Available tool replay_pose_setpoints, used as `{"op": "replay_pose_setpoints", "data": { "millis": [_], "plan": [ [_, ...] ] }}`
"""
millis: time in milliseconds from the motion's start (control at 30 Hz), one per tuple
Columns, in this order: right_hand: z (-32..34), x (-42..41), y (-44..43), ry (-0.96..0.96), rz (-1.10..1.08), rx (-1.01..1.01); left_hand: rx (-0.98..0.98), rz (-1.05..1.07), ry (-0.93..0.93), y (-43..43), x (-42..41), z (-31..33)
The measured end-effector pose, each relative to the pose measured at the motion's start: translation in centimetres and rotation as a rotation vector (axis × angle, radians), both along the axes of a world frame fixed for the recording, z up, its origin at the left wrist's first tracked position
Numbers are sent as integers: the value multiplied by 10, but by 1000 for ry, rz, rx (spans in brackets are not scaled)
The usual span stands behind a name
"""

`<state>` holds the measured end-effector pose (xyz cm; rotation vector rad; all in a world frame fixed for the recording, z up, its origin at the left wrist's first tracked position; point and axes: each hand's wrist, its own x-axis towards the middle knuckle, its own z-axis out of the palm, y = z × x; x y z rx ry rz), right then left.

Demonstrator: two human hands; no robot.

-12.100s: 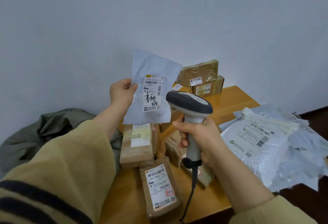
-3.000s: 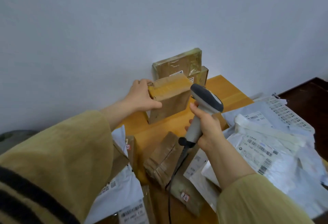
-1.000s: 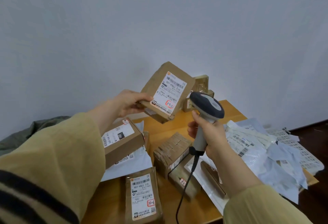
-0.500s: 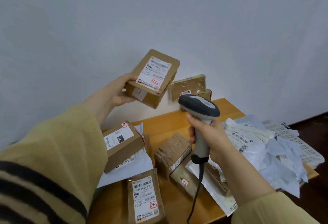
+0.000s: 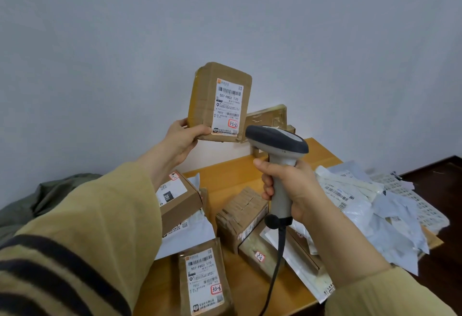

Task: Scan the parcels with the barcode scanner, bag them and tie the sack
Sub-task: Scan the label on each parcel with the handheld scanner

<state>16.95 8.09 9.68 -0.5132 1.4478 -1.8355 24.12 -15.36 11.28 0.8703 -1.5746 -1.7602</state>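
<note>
Left hand (image 5: 180, 140) gripped brown parcel (image 5: 220, 103) upright, label facing camera; right hand (image 5: 291, 185) clasped barcode scanner (image 5: 277, 145), at parcel's 5 o'clock, above wooden table (image 5: 322, 155)

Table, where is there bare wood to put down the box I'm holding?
Bare table shows at the back, between the black-labelled box and the taped bundle, and at the front right of the flat parcel. Grey mailers crowd the right side.

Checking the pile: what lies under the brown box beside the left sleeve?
A white mailer sticks out beneath the box; anything else below is hidden by box and sleeve.
</note>
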Motion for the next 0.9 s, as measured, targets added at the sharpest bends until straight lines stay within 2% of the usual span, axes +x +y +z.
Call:
{"op": "replay_pose_setpoints", "data": {
  "millis": [133, 900],
  "plan": [
    [3, -2, 0, 6, -16, -2, -43, 27, 14, -3, 0, -1],
    [6, 1, -7, -16, 4, -24, -14, 32, 10, -18, 4, -8]
  ]
}}
